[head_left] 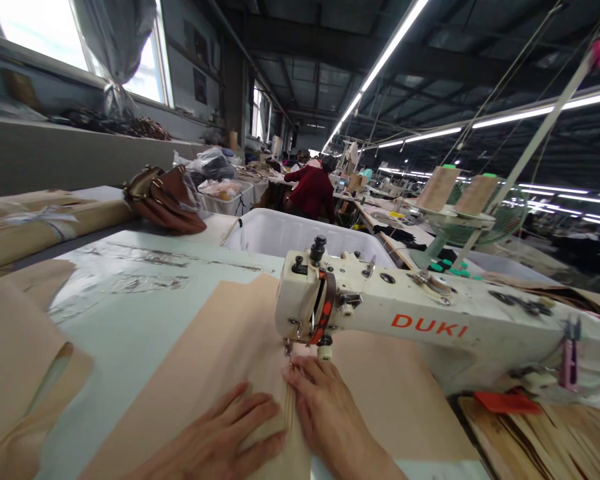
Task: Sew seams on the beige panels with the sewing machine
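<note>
A large tan sheet [195, 373], fabric or leather, lies under the needle end of a white sewing machine [420, 327]. Along it runs a narrow pale strip with lengthwise lines [290, 417], passing toward the presser foot [289, 348]. My left hand [230, 430] lies flat on the sheet, left of the strip, fingers stretched and somewhat apart. Close in front of the presser foot, my right hand [327, 407] has its fingers bent and pressed together on the strip's right edge; its fingertips partly hide the strip. The needle itself cannot be made out.
Behind the machine is a white bin [300, 230]. A brown leather bag [167, 200] and another tan piece [20, 360] lie left. Thread cones [439, 189] stand at the right, thread snips [570, 353] hang on the machine, and cut strips [555, 440] lie below. A person in red [313, 190] bends farther back.
</note>
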